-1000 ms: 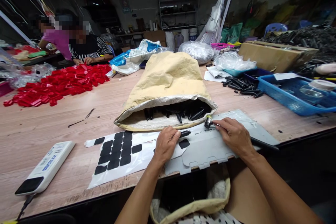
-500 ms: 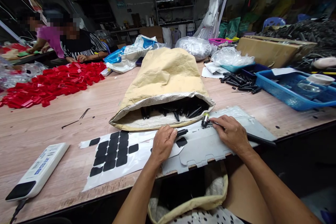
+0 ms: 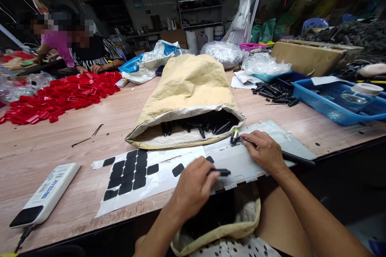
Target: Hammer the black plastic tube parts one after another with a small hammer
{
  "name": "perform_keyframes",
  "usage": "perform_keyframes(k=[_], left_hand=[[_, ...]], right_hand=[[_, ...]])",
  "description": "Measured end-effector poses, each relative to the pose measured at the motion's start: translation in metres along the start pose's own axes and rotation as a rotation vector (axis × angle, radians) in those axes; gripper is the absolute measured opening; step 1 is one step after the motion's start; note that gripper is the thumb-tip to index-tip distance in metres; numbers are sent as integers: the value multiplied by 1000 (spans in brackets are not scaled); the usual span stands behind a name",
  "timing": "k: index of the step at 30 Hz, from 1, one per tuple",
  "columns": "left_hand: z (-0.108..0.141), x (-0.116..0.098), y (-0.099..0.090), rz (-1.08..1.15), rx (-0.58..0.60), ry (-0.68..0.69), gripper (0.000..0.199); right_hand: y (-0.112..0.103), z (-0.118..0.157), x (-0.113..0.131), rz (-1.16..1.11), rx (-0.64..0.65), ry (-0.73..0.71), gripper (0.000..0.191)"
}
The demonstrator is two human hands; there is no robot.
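Observation:
My left hand (image 3: 194,186) is closed round a black pen-like tube (image 3: 222,172), whose tip sticks out to the right; the hand is slightly blurred. My right hand (image 3: 265,151) grips the black handle of a small hammer (image 3: 235,137) with a metal head, which rests over the grey board (image 3: 238,166). Under and left of my left hand lies a white sheet (image 3: 164,186) bearing several black rounded squares (image 3: 129,168). Behind both hands a tan woven sack (image 3: 189,84) lies with its mouth toward me, black tubes (image 3: 201,131) inside. Below the table edge, another open sack (image 3: 223,235) sits at my lap.
A white power strip (image 3: 45,194) lies at the left. Red plastic pieces (image 3: 63,92) are heaped farther back, where two people (image 3: 99,52) sit. To the right stand a blue basket (image 3: 334,104), loose black tubes (image 3: 276,93) and a cardboard box (image 3: 313,56).
My left hand has moved right and toward me with the black tube, off the sheet toward the table's front edge. My right hand and the hammer have hardly moved.

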State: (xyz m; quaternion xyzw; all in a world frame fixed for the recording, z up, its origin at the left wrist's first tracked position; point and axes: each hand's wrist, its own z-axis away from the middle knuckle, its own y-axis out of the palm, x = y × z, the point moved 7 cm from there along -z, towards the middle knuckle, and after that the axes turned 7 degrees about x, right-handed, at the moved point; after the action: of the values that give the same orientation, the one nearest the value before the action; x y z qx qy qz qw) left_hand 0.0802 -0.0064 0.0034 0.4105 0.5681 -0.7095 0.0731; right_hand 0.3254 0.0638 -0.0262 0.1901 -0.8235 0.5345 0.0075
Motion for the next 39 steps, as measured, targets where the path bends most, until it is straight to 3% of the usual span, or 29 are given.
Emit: perform_keyframes(k=[3,6,10,13,16,19,21,23,24,26,29,32,36,39], left_hand=[[34,-15,33,157,210,-1,20],[58,3,73,135,307,-96,18],[71,52,107,-37,186,-297,22],[74,60,106,-111,102,-338,20],[68,34,82,-65,168,-235,15],[41,19,27,65,133,-194,31],[16,36,-29,55,-139,-312,32],[-6,66,-80,-105,-411,-494,27],[-16,80,-99,-203,-501,-568,27],[-33,112,-121,-305,-560,-762,30],[-47,143,-130,-314,-549,-928,29],[-48,150,-132,-298,-524,-937,29],[-30,136,-131,-315,-513,-889,27],[-26,103,-115,-288,-522,-608,22]], right_hand=[[1,0,0,0,1,-3,25],[1,0,0,-1,0,-6,25],[1,1,0,7,-7,-3,24],[1,1,0,15,-10,-11,24],[1,1,1,12,-14,-17,24],[0,2,2,11,-17,-17,24],[0,1,2,13,-16,-18,24],[1,1,1,14,-15,-15,24],[1,1,1,15,-14,-14,24],[1,1,0,13,-13,-11,23],[2,0,0,6,-5,-9,23],[2,0,0,4,0,-3,23],[1,-1,0,-5,-2,-7,23],[1,-1,1,-8,-6,-12,23]])
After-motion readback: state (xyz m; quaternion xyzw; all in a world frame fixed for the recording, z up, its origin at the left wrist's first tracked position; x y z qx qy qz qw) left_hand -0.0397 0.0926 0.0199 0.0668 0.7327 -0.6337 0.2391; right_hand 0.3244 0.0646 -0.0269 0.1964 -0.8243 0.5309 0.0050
